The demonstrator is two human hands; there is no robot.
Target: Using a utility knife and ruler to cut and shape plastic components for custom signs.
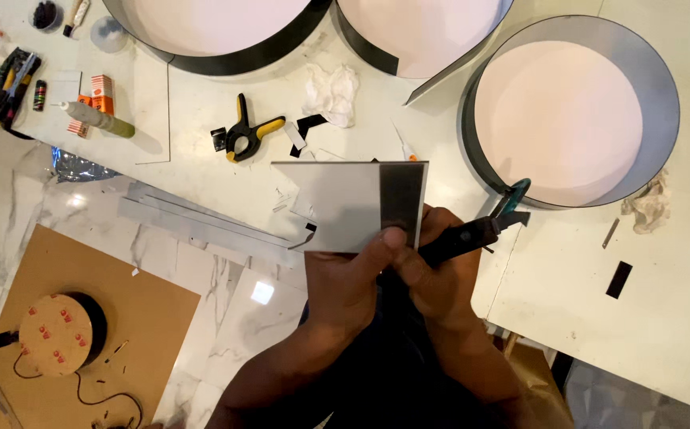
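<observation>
My left hand (353, 274) pinches the near edge of a flat grey metal sheet (337, 202) that has a darker band (402, 195) along its right side. The thumb lies on top of the sheet. My right hand (432, 266) grips the black handles of a pair of snips (480, 229), whose teal-tipped jaws point up and right beside the sheet's right edge. Both hands are held over the near edge of a white worktable (583, 286).
Three round forms with dark metal bands stand on the table, the nearest (571, 111) right of the sheet. A yellow and black spring clamp (246, 135), crumpled rags (331, 91), a glue tube (99, 119) and metal strips (194, 222) lie left. A cardboard sheet (154, 318) with a round disc covers the marble floor.
</observation>
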